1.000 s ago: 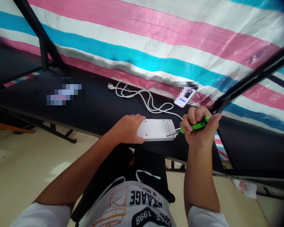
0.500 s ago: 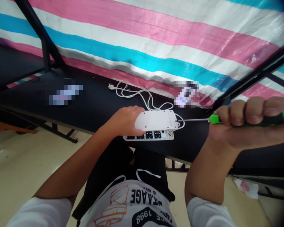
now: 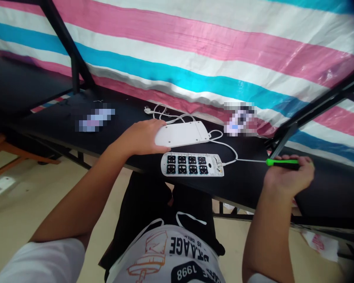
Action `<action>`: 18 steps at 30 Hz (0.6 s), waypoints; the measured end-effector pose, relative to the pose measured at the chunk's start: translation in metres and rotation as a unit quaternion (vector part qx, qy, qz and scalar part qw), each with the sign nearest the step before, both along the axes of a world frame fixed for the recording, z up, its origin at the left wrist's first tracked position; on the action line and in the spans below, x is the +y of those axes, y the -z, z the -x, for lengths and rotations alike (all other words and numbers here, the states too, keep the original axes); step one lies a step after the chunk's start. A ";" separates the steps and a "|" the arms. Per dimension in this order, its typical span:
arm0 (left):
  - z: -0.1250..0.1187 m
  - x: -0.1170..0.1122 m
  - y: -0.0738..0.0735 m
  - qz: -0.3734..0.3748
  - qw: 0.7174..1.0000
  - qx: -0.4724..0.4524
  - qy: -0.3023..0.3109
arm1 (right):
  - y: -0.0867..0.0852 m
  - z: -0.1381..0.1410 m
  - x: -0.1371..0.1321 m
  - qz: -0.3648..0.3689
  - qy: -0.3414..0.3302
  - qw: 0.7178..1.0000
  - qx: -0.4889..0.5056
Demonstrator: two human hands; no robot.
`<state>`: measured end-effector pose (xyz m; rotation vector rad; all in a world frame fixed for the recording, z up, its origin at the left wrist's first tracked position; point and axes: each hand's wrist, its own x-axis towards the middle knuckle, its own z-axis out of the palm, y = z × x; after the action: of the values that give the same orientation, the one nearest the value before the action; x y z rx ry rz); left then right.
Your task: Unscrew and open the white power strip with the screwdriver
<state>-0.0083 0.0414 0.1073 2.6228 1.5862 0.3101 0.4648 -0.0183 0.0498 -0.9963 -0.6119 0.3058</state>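
Observation:
My left hand [image 3: 146, 137] grips the left end of a white power strip cover [image 3: 183, 134], its flat side with small screw holes facing up. Just below the cover lies the other half of the power strip [image 3: 211, 162], its several black sockets exposed and a white cord leaving its right end. In my right hand [image 3: 292, 177] is a screwdriver [image 3: 283, 162] with a green and black handle, fingers wrapped round it. The shaft points left, and its tip is at the cord's loop; I cannot tell whether they touch.
The white cord [image 3: 188, 116] coils behind the cover, with its plug [image 3: 148, 110] toward the back. Blurred-out items [image 3: 96, 119] [image 3: 238, 120] lie at left and back right of the black table [image 3: 244, 188]. A striped sheet [image 3: 194, 51] hangs behind, between black metal posts.
My left hand has moved the cover up and left, off the socket half, which now shows in full. My right hand has drawn down and left with the screwdriver; the camera view has shifted slightly.

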 end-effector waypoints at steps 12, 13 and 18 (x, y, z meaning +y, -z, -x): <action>0.078 0.013 0.012 0.039 0.998 -0.014 -0.048 | 0.076 0.018 -0.071 0.254 0.031 0.949 -0.183; 0.082 0.013 0.011 0.041 0.998 -0.010 -0.050 | 0.077 0.017 -0.077 0.302 0.026 0.916 -0.261; 0.097 0.016 -0.003 0.070 0.996 0.004 -0.049 | 0.080 0.014 -0.090 0.406 0.057 0.727 -0.551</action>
<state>-0.1054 0.0571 0.1106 2.4499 1.6767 0.1867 0.4505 -0.1084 -0.0302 -2.0896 -1.5652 -0.2262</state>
